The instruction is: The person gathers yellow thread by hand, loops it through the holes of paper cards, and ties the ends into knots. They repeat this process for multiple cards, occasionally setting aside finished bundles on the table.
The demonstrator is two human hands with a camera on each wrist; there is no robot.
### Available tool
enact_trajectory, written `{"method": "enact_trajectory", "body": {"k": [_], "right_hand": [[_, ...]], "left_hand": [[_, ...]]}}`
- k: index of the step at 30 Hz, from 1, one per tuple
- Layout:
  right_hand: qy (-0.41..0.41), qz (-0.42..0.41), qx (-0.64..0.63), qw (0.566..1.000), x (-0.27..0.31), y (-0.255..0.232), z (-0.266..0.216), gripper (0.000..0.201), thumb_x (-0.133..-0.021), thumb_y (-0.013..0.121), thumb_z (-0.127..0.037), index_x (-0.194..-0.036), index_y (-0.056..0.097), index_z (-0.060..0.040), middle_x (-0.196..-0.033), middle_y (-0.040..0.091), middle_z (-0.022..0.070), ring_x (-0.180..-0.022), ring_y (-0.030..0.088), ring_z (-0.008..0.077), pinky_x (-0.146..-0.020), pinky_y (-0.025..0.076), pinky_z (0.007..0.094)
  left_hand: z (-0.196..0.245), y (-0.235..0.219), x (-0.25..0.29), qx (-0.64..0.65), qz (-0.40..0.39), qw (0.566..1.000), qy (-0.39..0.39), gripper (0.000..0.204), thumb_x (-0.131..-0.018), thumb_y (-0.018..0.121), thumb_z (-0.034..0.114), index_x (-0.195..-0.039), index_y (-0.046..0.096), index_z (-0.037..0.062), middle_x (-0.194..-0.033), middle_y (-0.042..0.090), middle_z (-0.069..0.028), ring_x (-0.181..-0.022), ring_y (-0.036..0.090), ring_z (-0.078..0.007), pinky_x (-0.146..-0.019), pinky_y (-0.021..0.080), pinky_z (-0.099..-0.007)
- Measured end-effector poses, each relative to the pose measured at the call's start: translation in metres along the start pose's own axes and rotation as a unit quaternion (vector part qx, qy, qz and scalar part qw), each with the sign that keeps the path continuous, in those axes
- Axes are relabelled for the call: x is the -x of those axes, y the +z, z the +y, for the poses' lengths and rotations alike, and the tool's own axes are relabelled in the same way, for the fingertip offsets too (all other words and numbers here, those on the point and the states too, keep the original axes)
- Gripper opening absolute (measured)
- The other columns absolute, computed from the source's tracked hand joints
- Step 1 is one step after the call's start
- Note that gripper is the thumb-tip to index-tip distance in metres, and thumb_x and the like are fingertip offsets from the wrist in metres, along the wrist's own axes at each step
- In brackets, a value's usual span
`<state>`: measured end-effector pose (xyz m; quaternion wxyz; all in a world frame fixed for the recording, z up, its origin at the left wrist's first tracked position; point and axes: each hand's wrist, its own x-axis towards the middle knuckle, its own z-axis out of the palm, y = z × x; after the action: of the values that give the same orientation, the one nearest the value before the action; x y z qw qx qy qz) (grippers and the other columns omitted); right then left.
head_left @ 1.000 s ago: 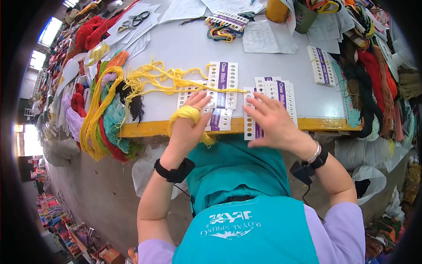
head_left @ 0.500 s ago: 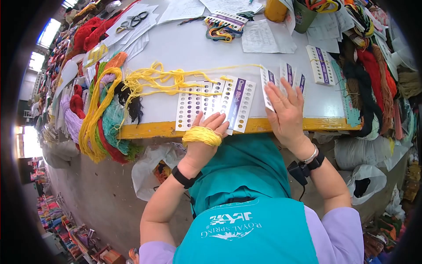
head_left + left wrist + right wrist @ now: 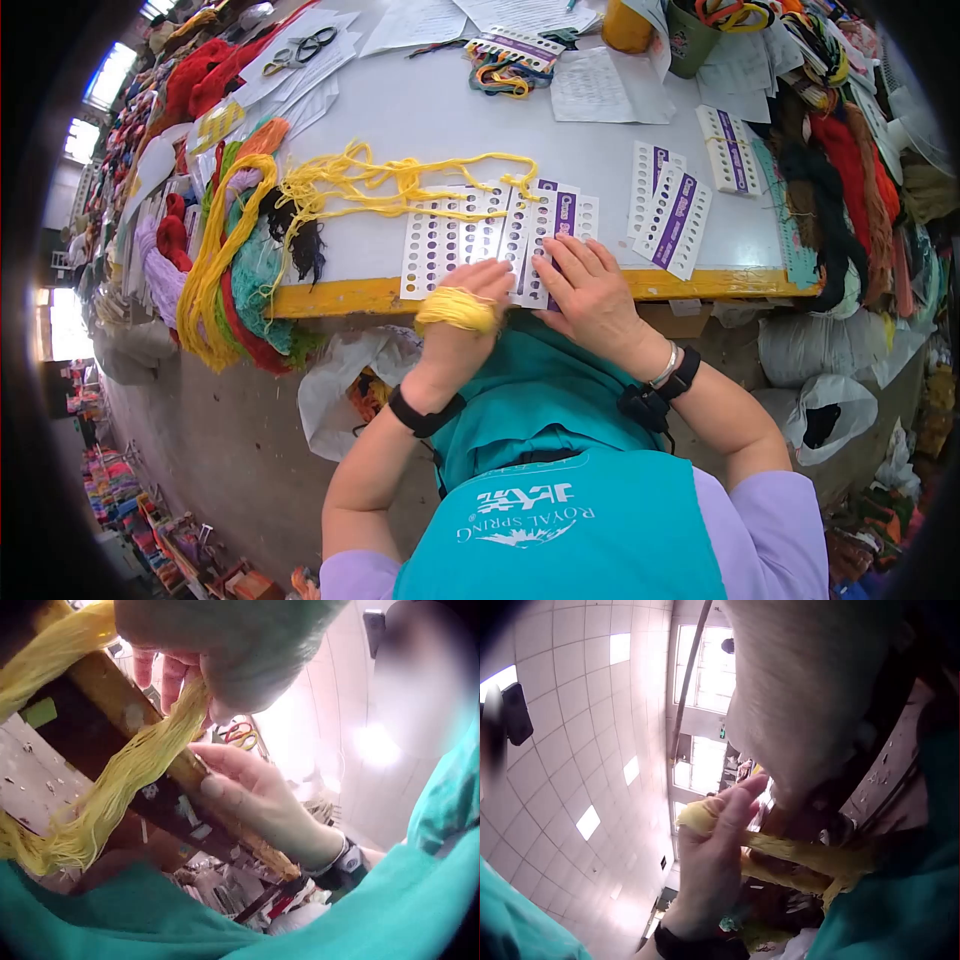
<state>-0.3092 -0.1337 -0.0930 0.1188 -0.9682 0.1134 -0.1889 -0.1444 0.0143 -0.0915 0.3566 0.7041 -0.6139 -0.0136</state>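
Note:
A hank of yellow yarn (image 3: 455,308) is wound round my left hand (image 3: 472,288), which grips it at the yellow table edge (image 3: 330,295), fingertips on a fan of white punched thread cards (image 3: 460,240). My right hand (image 3: 590,290) lies flat on the right end of those cards, fingers straight. Loose yellow yarn (image 3: 400,180) trails over the table behind the cards. The left wrist view shows the yarn (image 3: 127,772) hanging below the table edge, with the right hand (image 3: 255,787) beyond it. From the right wrist view, the left hand (image 3: 712,862) has its thumb against the yarn (image 3: 810,859).
Two more cards (image 3: 670,205) lie at the right, another card (image 3: 728,150) behind them. Coloured yarn skeins (image 3: 235,270) hang over the left edge, dark and red ones (image 3: 840,190) at the right. Scissors (image 3: 305,45), papers (image 3: 600,85) and a green cup (image 3: 690,40) sit at the back.
My right hand set two cards down at the right, then came back left onto the fanned cards. The taut yellow strand went slack. The left hand stayed at the table edge.

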Motion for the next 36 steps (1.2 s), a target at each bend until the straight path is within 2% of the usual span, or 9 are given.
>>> {"method": "enact_trajectory", "body": {"k": [2, 4, 6, 10, 13, 14, 24, 30, 36], "right_hand": [[-0.019, 0.015, 0.022, 0.999, 0.001, 0.004, 0.004, 0.058, -0.072, 0.080, -0.028, -0.122, 0.063, -0.0039, -0.132, 0.060, 0.0173, -0.127, 0.053, 0.0325, -0.108, 0.039, 0.0489], [-0.032, 0.025, 0.019, 0.999, 0.001, 0.003, 0.008, 0.055, -0.073, 0.080, -0.027, -0.120, 0.064, -0.0041, -0.128, 0.062, 0.0163, -0.124, 0.056, 0.0322, -0.105, 0.042, 0.0488], [-0.038, 0.043, -0.003, 0.998, 0.001, 0.004, 0.014, 0.052, -0.073, 0.080, -0.026, -0.118, 0.065, -0.0040, -0.125, 0.064, 0.0155, -0.121, 0.058, 0.0320, -0.103, 0.044, 0.0487], [-0.033, 0.073, -0.044, 0.996, 0.003, 0.006, 0.024, 0.050, -0.072, 0.080, -0.025, -0.116, 0.066, -0.0033, -0.120, 0.067, 0.0158, -0.117, 0.061, 0.0321, -0.103, 0.045, 0.0488], [-0.033, 0.064, -0.019, 0.997, 0.003, 0.006, 0.013, 0.053, -0.071, 0.081, -0.024, -0.116, 0.066, -0.0030, -0.121, 0.066, 0.0165, -0.117, 0.060, 0.0322, -0.104, 0.045, 0.0486], [-0.031, 0.059, -0.004, 0.998, 0.003, 0.005, 0.009, 0.054, -0.070, 0.082, -0.024, -0.117, 0.066, -0.0028, -0.122, 0.065, 0.0166, -0.118, 0.060, 0.0322, -0.104, 0.045, 0.0485], [-0.052, 0.028, 0.046, 0.997, -0.001, 0.004, 0.008, 0.058, -0.066, 0.080, -0.026, -0.116, 0.066, -0.0011, -0.122, 0.063, 0.0152, -0.118, 0.058, 0.0317, -0.104, 0.045, 0.0484], [-0.051, 0.033, 0.034, 0.998, -0.001, 0.004, 0.010, 0.056, -0.065, 0.078, -0.024, -0.115, 0.067, -0.0018, -0.122, 0.063, 0.0151, -0.118, 0.059, 0.0315, -0.104, 0.045, 0.0490], [-0.051, 0.038, 0.030, 0.998, 0.000, 0.007, 0.013, 0.061, -0.062, 0.081, -0.027, -0.116, 0.067, -0.0027, -0.124, 0.063, 0.0150, -0.119, 0.059, 0.0314, -0.105, 0.045, 0.0490]], "left_hand": [[-0.006, -0.015, -0.002, 0.113, 0.068, 0.988, -0.082, 0.018, -0.100, 0.057, 0.014, -0.113, 0.067, 0.0046, -0.112, 0.068, -0.0113, -0.100, 0.067, -0.0190, -0.084, 0.052, -0.0313], [-0.007, -0.047, -0.008, 0.404, 0.105, 0.866, -0.276, 0.022, -0.102, 0.054, 0.015, -0.116, 0.066, 0.0020, -0.103, 0.068, -0.0095, -0.073, 0.061, -0.0092, -0.064, 0.046, -0.0209], [-0.014, -0.074, -0.019, 0.498, 0.215, 0.791, -0.282, 0.024, -0.103, 0.052, 0.014, -0.119, 0.065, 0.0009, -0.099, 0.066, -0.0065, -0.058, 0.046, -0.0034, -0.053, 0.034, -0.0169], [-0.043, -0.107, -0.032, 0.317, 0.099, 0.888, -0.317, 0.025, -0.096, 0.061, 0.012, -0.120, 0.066, 0.0032, -0.110, 0.063, -0.0063, -0.066, 0.053, -0.0069, -0.057, 0.040, -0.0198], [-0.071, -0.078, -0.046, 0.004, 0.022, 0.997, -0.070, 0.028, -0.090, 0.067, 0.009, -0.118, 0.068, 0.0062, -0.110, 0.063, -0.0064, -0.086, 0.062, -0.0153, -0.073, 0.048, -0.0282], [-0.071, -0.070, -0.049, 0.006, -0.027, 0.993, -0.116, 0.031, -0.085, 0.069, 0.007, -0.116, 0.069, 0.0076, -0.111, 0.063, -0.0079, -0.102, 0.062, -0.0235, -0.086, 0.049, -0.0349], [-0.089, -0.042, -0.077, -0.294, -0.158, 0.942, -0.032, 0.010, -0.090, 0.060, 0.012, -0.092, 0.064, 0.0036, -0.088, 0.066, -0.0140, -0.077, 0.065, -0.0321, -0.069, 0.052, -0.0425], [-0.104, -0.078, -0.097, -0.258, 0.040, 0.965, -0.016, 0.012, -0.087, 0.063, 0.014, -0.094, 0.063, 0.0040, -0.087, 0.064, -0.0144, -0.082, 0.064, -0.0327, -0.072, 0.051, -0.0402], [-0.148, -0.096, -0.125, -0.311, 0.033, 0.936, -0.159, 0.014, -0.092, 0.060, 0.017, -0.094, 0.062, 0.0035, -0.095, 0.065, -0.0160, -0.085, 0.064, -0.0348, -0.072, 0.051, -0.0391]]}}
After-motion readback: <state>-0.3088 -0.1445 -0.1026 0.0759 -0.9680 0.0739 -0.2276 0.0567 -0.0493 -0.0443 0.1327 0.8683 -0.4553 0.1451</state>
